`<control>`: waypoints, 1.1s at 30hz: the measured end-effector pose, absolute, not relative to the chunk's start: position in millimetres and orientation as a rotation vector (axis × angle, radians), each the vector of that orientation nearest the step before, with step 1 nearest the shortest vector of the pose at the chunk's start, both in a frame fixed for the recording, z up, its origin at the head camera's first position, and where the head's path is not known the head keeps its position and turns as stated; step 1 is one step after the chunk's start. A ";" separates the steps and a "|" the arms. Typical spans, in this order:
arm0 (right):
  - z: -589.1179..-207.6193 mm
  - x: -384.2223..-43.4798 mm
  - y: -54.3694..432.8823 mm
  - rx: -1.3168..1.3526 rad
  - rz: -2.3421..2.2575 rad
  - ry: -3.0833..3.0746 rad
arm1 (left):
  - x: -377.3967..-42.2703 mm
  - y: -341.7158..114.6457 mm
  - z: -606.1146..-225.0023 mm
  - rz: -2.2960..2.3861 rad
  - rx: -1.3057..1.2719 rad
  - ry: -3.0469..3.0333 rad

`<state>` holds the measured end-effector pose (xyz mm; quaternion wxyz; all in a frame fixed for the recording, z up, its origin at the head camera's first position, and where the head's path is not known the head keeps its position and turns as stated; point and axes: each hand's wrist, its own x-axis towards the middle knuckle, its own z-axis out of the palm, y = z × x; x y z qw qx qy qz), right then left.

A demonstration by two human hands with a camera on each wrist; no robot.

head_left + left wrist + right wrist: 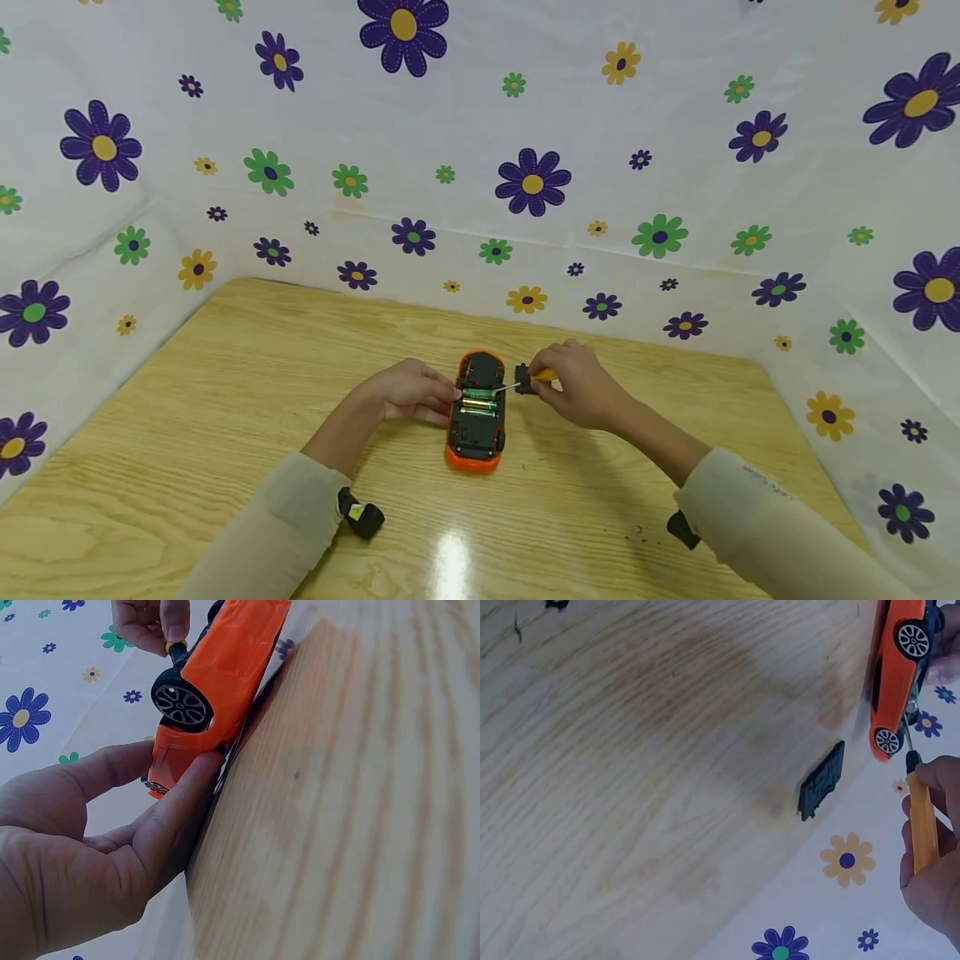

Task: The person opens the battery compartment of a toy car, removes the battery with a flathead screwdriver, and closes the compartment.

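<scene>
An orange toy car [475, 437] lies upside down on the table, its black underside facing up. Several green-and-gold batteries [478, 403] sit side by side in its uncovered battery compartment. My left hand [412, 392] grips the car's left side, thumb and fingers at the orange body [225, 675] in the left wrist view. In my right hand [581, 390] is a screwdriver with a yellow handle [924, 829]. Its thin metal shaft reaches into the compartment, the tip at the right end of the top battery. The black battery cover [821, 781] lies beside the car, partly behind the right hand in the head view.
The wooden table [225, 417] meets a white flowered cloth [450, 108] at the back and both sides. Small dark bits [639, 533] lie at the front right, near the right sleeve. Each wrist wears a black strapped device [363, 517].
</scene>
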<state>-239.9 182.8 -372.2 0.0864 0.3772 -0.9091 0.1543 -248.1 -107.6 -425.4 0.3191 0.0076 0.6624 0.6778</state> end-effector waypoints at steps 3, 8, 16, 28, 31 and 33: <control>-366.5 -239.2 185.2 1.117 0.411 -2.707 | -248.1 -107.8 -424.9 1.786 0.017 1.743; -358.6 -235.7 188.7 1.121 0.369 -2.718 | -248.1 -108.2 -426.0 1.781 0.000 1.749; -347.6 -232.0 180.4 1.218 0.195 -2.693 | -247.8 -109.2 -427.2 1.783 0.002 1.758; -329.1 -224.0 149.5 1.235 -0.127 -2.690 | -246.2 -106.3 -424.8 1.786 0.014 1.743; -326.3 -224.6 141.4 1.239 -0.184 -2.676 | -246.3 -106.2 -423.7 1.787 0.014 1.740; -324.9 -224.8 137.2 1.236 -0.210 -2.684 | -246.4 -106.4 -423.4 1.786 0.017 1.739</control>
